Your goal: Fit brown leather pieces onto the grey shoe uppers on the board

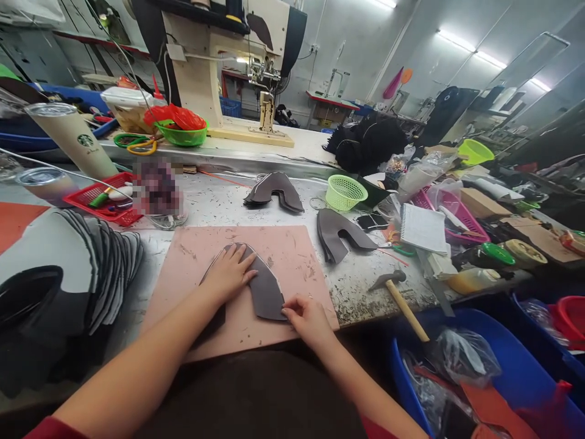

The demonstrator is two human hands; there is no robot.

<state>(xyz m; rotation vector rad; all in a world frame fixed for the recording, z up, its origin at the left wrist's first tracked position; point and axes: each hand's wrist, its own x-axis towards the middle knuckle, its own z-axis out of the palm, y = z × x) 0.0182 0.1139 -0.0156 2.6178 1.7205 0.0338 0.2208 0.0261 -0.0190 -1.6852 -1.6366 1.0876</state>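
Note:
A dark grey U-shaped piece (267,291) with a pale line along its outer edge lies on the pink board (301,256). My left hand (228,274) rests flat across its curved top and left side, fingers spread, covering part of it. At the lower right corner of the piece, my right hand (308,314) pinches the edge between thumb and finger. Two stacks of similar grey U-shaped pieces lie beyond the board: one stack (275,188) behind it, the other stack (338,235) at its right.
A hammer (406,305) lies at the table's right front edge, above a blue bin (475,323). Layered black-and-white pieces (91,262) are piled at left. A sewing machine (196,67) stands behind. A green basket (346,192) and a notepad (423,228) are to the right.

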